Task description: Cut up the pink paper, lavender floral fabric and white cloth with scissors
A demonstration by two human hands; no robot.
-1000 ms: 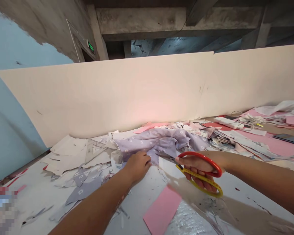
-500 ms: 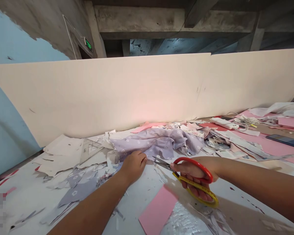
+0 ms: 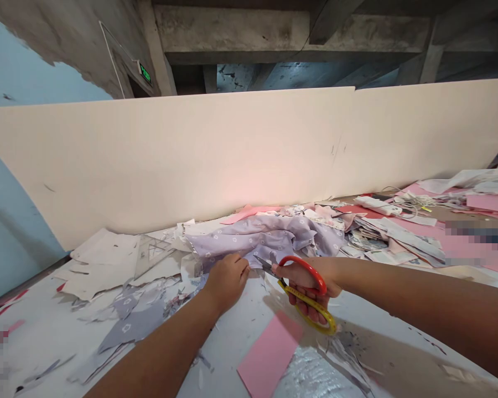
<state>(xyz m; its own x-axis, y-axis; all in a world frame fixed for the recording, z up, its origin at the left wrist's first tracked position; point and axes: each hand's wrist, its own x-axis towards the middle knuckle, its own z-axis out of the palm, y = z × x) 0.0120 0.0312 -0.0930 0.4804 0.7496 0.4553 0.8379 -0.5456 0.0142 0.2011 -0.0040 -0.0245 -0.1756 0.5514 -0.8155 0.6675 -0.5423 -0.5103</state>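
A crumpled lavender cloth (image 3: 249, 235) with small white flowers lies across the middle of the table. My left hand (image 3: 229, 281) is closed on its near edge, fingers pinched together. In my right hand (image 3: 305, 283) is a pair of scissors (image 3: 321, 318) with one red and one yellow handle loop. The slim metal blades point left, close to the cloth's near edge and a little right of my left fingertips. From this angle I cannot tell whether the blades touch the fabric. A pink rectangular piece (image 3: 269, 354) lies on the table below my hands.
Lavender scraps (image 3: 135, 326), pale pattern pieces (image 3: 103, 260) and a clear ruler (image 3: 151, 251) lie to the left. Stacked fabric pieces (image 3: 367, 237) and a white power strip (image 3: 377, 206) are at the right. Behind the table stands a tall cream board (image 3: 232, 155).
My right hand and the scissors have moved left and slightly up, nearer my left hand. The blades look closer together. My left hand stays on the cloth.
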